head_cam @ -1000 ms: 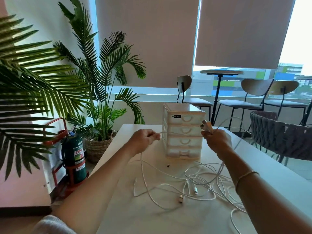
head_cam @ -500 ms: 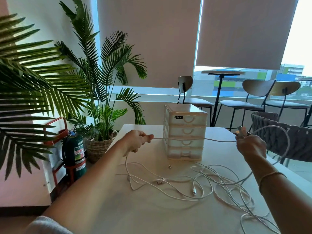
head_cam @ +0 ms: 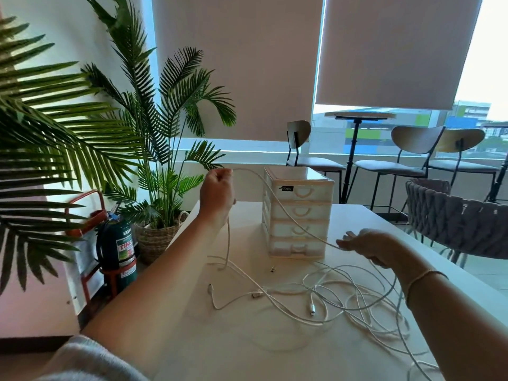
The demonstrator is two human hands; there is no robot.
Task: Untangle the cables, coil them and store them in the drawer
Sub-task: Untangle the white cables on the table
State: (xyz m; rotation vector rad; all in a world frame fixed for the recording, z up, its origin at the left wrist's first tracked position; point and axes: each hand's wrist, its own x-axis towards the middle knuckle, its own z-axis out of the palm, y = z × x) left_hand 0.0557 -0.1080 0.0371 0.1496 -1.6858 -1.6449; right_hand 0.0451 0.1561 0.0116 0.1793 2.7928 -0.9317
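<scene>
White cable (head_cam: 286, 213) ran from the raised left hand (head_cam: 217, 193), whose curled fingers gripped it, down past the drawer unit (head_cam: 298, 213) to the right hand (head_cam: 368, 247), whose loosely spread fingers let it slide. Remaining cables (head_cam: 343, 298) lay tangled on the table (head_cam: 247, 353) towards its right edge.

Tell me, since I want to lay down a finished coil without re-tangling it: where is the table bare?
The near-left part of the table, between the left forearm and the cable tangle, looks bare. So does the far-right strip between the drawer unit and the woven chair. The middle and near-right, under the right hand, are crowded with loops.
</scene>
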